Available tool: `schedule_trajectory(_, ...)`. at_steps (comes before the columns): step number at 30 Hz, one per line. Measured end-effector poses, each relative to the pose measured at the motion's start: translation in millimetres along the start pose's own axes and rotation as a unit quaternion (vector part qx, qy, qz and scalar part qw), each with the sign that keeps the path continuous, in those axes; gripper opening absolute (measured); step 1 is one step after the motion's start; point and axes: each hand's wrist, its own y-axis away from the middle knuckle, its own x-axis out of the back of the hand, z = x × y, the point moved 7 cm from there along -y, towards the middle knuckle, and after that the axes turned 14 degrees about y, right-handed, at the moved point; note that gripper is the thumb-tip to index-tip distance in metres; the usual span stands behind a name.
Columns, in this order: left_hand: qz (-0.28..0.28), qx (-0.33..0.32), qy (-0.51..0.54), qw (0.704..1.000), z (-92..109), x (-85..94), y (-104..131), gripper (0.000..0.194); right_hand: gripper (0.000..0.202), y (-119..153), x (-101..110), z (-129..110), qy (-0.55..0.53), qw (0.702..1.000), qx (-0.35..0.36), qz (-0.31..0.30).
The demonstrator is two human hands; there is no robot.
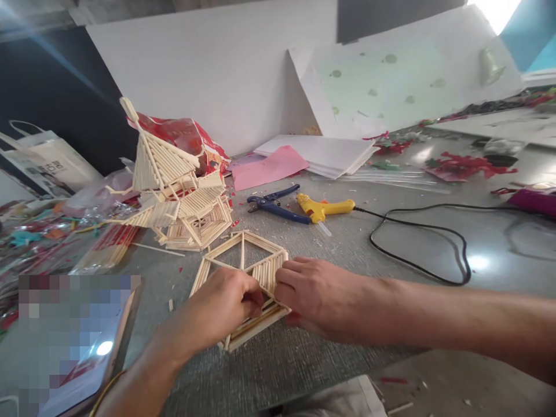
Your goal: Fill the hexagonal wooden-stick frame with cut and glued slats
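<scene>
A flat six-sided frame of thin wooden sticks (243, 249) lies on the grey table near its front edge. Parallel sticks fill part of its right side. My left hand (221, 304) is over the frame's middle, its fingers curled and pressed together at the inner sticks; what they pinch is hidden. My right hand (310, 292) has its fingers closed round the frame's right corner. Behind and to the left stands a tiered stick model with a pointed roof (163, 165).
Beyond the frame lie blue-handled pliers (282, 214) and a yellow glue gun (325, 207), its black cable (438, 277) looping right. A tablet (87, 353) is at the lower left. Pink paper (269, 168), white boards (321, 153) and red scraps (469, 166) lie farther back.
</scene>
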Motion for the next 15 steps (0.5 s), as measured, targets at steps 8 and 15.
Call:
schedule_trajectory(8, -0.012, -0.024, -0.013, 1.0, 2.2, -2.3, -0.2, 0.022, 0.011, -2.5, -0.8, 0.4, -0.017, 1.0, 0.007, 0.006)
schedule_trajectory(15, -0.012, -0.035, -0.011, 0.999, 1.7, -2.5, -0.3, 0.022, 0.012, -0.9, -0.9, -0.2, -0.021, 1.0, 0.008, 0.01)
